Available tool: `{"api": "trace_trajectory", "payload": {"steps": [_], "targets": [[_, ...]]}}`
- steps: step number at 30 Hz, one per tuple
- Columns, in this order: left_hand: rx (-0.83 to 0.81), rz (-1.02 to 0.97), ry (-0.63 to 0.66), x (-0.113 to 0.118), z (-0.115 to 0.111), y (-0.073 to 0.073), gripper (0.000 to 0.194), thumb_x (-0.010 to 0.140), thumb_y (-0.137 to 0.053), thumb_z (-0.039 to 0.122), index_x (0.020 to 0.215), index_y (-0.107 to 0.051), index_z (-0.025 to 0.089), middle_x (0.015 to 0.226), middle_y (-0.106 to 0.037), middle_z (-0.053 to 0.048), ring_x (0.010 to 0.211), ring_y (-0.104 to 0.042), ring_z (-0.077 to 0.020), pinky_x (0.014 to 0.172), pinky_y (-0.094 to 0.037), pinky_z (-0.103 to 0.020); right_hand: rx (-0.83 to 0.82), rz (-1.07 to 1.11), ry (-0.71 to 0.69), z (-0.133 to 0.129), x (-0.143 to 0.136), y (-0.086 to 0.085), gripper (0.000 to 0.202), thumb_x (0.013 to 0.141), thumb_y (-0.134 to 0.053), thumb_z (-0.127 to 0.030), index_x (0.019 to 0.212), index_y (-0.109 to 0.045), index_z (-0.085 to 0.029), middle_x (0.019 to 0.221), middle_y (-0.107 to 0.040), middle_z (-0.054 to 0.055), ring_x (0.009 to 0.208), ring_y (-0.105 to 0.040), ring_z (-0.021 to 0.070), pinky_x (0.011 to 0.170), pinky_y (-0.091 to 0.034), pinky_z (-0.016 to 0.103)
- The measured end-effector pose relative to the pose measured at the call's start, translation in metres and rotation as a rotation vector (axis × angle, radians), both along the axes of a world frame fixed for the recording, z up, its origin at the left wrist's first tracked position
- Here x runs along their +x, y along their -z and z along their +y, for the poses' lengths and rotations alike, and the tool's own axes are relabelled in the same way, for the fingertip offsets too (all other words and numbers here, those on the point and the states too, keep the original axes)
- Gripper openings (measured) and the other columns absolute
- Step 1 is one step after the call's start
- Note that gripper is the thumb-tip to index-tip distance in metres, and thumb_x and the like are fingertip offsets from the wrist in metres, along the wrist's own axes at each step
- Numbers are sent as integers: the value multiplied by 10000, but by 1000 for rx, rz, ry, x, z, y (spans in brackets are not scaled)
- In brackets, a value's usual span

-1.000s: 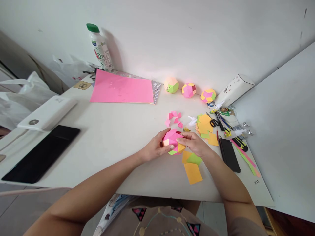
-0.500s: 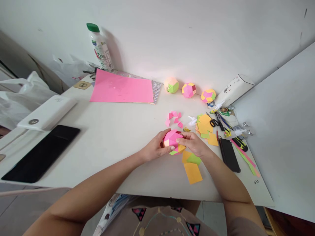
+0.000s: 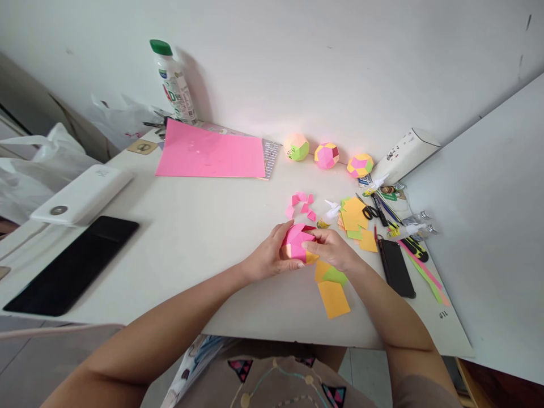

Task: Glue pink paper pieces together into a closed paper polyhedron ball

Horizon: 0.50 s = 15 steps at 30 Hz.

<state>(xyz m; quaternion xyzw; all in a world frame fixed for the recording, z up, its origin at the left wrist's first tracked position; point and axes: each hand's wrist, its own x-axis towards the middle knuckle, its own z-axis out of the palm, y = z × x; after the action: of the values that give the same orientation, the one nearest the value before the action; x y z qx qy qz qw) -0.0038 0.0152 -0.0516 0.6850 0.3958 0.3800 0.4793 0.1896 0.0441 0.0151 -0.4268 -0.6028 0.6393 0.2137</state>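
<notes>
Between my hands is a faceted paper ball, mostly pink with peach and orange faces. My left hand wraps its left side, thumb along the bottom. On the right, my right hand pinches the ball's edge near an opening at its top; the fingertips inside are partly hidden. Small folded pink paper pieces lie just beyond the ball. Beside them is a small white glue bottle with a yellow label. Orange and green paper squares rest below my right wrist.
Three finished-looking paper balls stand along the wall. A pink sheet lies at the back, near a green-capped bottle. Scissors, a paper stack and a dark pouch sit right. A black phone-like slab lies left.
The paper ball has tilted slightly in my hands, so less of its green underside shows. My right fingers have shifted a little further in at its edge.
</notes>
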Motion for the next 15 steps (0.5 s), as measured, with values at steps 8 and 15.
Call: {"api": "trace_trajectory", "payload": {"steps": [8,15], "targets": [[-33,-8,6,0,-1,-1,982,703,-701,574,1470,-184,245,1430,-297,-187,1313,-365,-367,1040,-392,-536,2,-34,-40,0,-1,-2,305,782,-647,-436,708,-573,-149,703,-482,-8,622,-417,104,580,-342,252],[-5,-4,7,0,-1,0,960,709,-693,578,1466,-202,250,1421,-316,-178,1312,-374,-363,1048,-384,-533,15,-51,-47,-1,-1,-3,284,801,-631,-411,711,-558,-151,710,-453,-16,624,-394,100,584,-318,252]]}}
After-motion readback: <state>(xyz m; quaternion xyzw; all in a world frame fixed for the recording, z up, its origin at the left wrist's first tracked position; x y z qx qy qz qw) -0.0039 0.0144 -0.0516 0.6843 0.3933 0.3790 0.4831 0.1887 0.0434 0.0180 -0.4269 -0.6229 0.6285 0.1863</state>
